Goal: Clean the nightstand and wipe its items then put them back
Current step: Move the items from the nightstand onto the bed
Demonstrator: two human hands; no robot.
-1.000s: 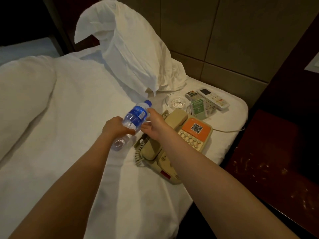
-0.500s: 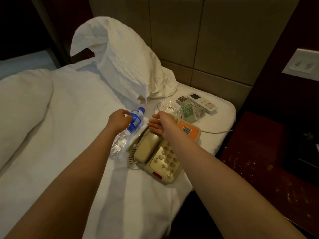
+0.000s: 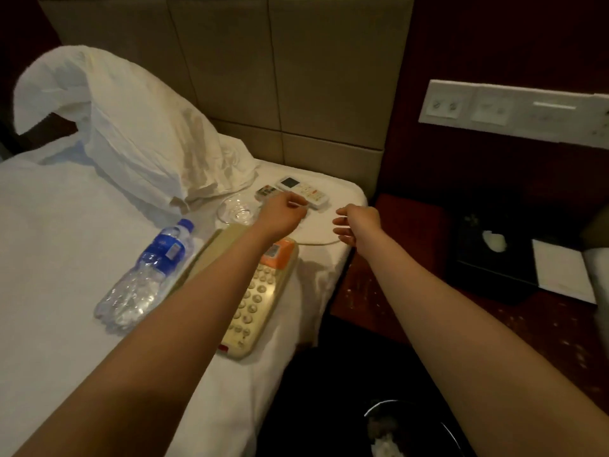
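Note:
My left hand point(image 3: 283, 215) reaches over the bed's far corner with curled fingers, right beside two white remotes point(image 3: 303, 190) and a clear glass dish point(image 3: 236, 210). It hides whatever lies under its fingers. My right hand point(image 3: 355, 226) hovers over the bed's edge with loosely curled fingers and holds nothing. A blue-labelled water bottle point(image 3: 148, 275) lies on its side on the white sheet, apart from both hands. The beige phone point(image 3: 260, 291) with an orange card lies under my left forearm. The dark red nightstand point(image 3: 412, 291) stands to the right, its top speckled.
A white pillow point(image 3: 131, 127) leans on the padded headboard. A black tissue box point(image 3: 491, 252) and a white notepad point(image 3: 560, 272) sit on the nightstand. A switch panel point(image 3: 514, 110) is on the wall above. A dark bin point(image 3: 412, 430) stands below by the bed.
My left hand let go of the bottle, which now lies on the sheet, and moved to the remotes. My right hand shifted right off the phone. The view swung right toward the nightstand.

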